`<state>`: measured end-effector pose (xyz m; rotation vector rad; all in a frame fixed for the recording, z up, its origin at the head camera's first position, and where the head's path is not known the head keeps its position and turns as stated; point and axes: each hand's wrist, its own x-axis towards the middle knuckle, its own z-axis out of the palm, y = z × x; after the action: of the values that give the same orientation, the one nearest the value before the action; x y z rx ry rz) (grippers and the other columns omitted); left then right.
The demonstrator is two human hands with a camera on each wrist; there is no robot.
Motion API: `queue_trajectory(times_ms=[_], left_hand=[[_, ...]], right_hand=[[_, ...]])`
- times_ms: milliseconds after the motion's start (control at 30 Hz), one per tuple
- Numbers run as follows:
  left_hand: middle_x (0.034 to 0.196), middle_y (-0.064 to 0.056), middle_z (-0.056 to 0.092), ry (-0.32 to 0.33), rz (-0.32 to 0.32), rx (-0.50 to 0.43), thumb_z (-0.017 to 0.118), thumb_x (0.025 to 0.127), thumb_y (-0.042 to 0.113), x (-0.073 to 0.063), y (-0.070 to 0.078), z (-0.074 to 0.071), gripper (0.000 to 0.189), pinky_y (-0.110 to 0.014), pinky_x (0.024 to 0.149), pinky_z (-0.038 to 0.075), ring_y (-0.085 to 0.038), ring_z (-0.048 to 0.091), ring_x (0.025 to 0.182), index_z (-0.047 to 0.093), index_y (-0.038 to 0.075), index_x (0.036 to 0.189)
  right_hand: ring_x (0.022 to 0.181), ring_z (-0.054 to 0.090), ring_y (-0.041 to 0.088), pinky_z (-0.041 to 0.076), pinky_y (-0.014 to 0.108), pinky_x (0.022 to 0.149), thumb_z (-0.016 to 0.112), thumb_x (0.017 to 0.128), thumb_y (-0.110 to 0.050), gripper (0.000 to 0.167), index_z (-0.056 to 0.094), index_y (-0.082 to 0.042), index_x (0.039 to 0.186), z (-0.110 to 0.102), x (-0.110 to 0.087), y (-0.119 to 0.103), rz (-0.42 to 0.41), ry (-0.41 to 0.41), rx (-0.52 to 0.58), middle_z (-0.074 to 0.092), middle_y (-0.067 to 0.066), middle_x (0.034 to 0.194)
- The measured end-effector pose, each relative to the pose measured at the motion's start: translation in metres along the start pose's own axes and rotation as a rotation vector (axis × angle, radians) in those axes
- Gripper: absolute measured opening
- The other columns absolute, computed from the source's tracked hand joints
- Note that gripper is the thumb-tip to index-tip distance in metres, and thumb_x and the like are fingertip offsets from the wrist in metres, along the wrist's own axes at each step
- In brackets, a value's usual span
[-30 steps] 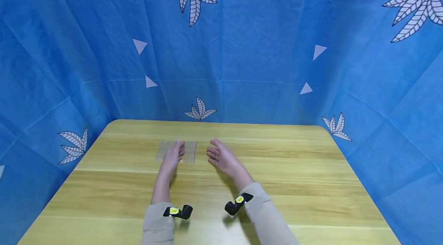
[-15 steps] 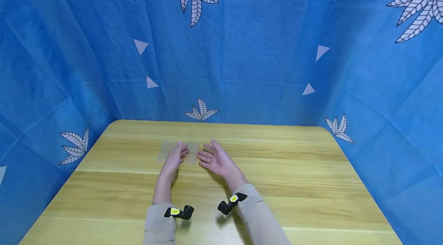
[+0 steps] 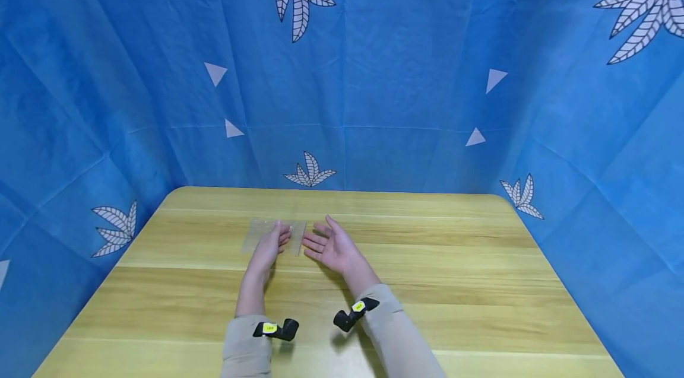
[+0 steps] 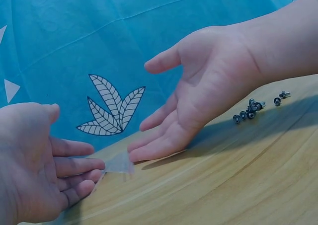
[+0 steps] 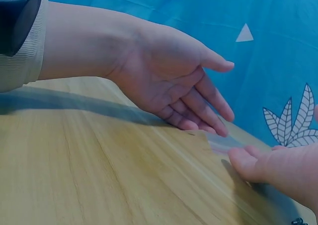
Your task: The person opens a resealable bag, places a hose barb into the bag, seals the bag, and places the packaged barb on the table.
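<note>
my left hand (image 3: 267, 248) and right hand (image 3: 336, 248) are unclenched, fingers extended, at the clear sheet (image 3: 255, 238) left of the head view's centre; small metal pieces (image 4: 252, 107) lie mid-right in the left-wrist view; my yellow labels (image 3: 269, 328) are unreadably small.

Creased blue cloth (image 3: 417, 40) hangs behind and along both sides of a pale wood-grain worktop (image 3: 454, 283) with rounded far corners. White, dark-outlined leaf sprigs (image 3: 301, 10) and pale triangles (image 3: 215, 73) pattern the cloth.
</note>
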<state>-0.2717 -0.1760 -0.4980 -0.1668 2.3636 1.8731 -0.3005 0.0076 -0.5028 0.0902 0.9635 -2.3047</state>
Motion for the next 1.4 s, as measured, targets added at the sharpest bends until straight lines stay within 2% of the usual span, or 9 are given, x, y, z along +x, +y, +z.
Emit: queue_trajectory(times_ms=[267,467,800,900,1000,1167,1300,1400], left_hand=[[0.149,-0.019,0.045,0.009,-0.006,-0.014,0.018,0.101,0.061,0.000,-0.002,-0.002,0.079,-0.048,0.115,0.036,-0.034,0.042,0.139,0.039,-0.001,0.145],[0.149,-0.019,0.045,0.022,-0.006,-0.014,0.020,0.102,0.057,-0.001,-0.002,-0.004,0.075,-0.048,0.114,0.037,-0.034,0.043,0.138,0.039,-0.002,0.145],[0.146,-0.021,0.047,0.036,-0.022,-0.011,0.026,0.105,0.047,-0.001,-0.006,-0.003,0.065,-0.047,0.112,0.040,-0.035,0.046,0.135,0.040,-0.003,0.144],[0.140,-0.022,0.053,0.066,-0.028,-0.011,0.037,0.105,0.036,0.001,-0.008,-0.001,0.054,-0.044,0.106,0.044,-0.033,0.053,0.127,0.044,-0.004,0.141],[0.133,-0.025,0.057,0.100,-0.005,0.020,0.048,0.101,0.023,0.001,-0.008,0.002,0.047,-0.043,0.102,0.047,-0.033,0.056,0.119,0.047,-0.005,0.139],[0.125,-0.027,0.062,0.168,0.054,0.135,0.062,0.092,0.009,-0.002,-0.007,0.007,0.047,-0.047,0.102,0.049,-0.039,0.060,0.118,0.051,-0.005,0.135],[0.114,-0.026,0.068,0.236,0.072,0.205,0.066,0.087,0.006,-0.003,-0.006,0.010,0.043,-0.045,0.093,0.054,-0.039,0.066,0.107,0.057,-0.006,0.128],[0.110,-0.026,0.069,0.274,0.064,0.204,0.066,0.086,0.004,-0.002,-0.005,0.010,0.040,-0.042,0.085,0.058,-0.038,0.068,0.099,0.060,-0.006,0.125]], right_hand=[[0.147,0.021,0.043,0.021,0.052,0.122,0.042,0.101,-0.048,0.076,0.012,-0.002,0.155,0.004,-0.003,0.001,-0.011,0.031,0.002,0.018,0.030,0.157],[0.147,0.019,0.046,0.018,0.053,0.122,0.037,0.103,-0.043,0.072,0.011,0.001,0.154,0.007,-0.004,-0.001,0.025,0.033,0.013,0.014,0.034,0.157],[0.146,0.022,0.044,0.019,0.053,0.122,0.038,0.104,-0.041,0.071,0.010,0.000,0.154,0.009,0.002,0.003,0.078,0.055,0.068,0.020,0.034,0.155],[0.146,0.023,0.044,0.019,0.052,0.122,0.038,0.104,-0.042,0.071,0.010,0.000,0.154,0.009,0.003,0.004,0.077,0.051,0.074,0.021,0.034,0.155],[0.145,0.024,0.043,0.020,0.052,0.122,0.038,0.103,-0.042,0.071,0.011,0.000,0.154,0.010,0.003,0.005,0.069,0.040,0.069,0.023,0.033,0.154],[0.145,0.026,0.043,0.022,0.051,0.122,0.040,0.103,-0.043,0.073,0.011,0.000,0.154,0.012,0.003,0.007,0.058,0.036,0.065,0.026,0.033,0.153],[0.144,0.028,0.042,0.023,0.051,0.121,0.041,0.102,-0.043,0.072,0.013,-0.001,0.154,0.012,0.004,0.009,0.056,0.038,0.061,0.028,0.032,0.153],[0.144,0.030,0.041,0.024,0.051,0.121,0.041,0.102,-0.044,0.072,0.015,-0.002,0.154,0.013,0.004,0.010,0.051,0.039,0.051,0.030,0.030,0.153]])
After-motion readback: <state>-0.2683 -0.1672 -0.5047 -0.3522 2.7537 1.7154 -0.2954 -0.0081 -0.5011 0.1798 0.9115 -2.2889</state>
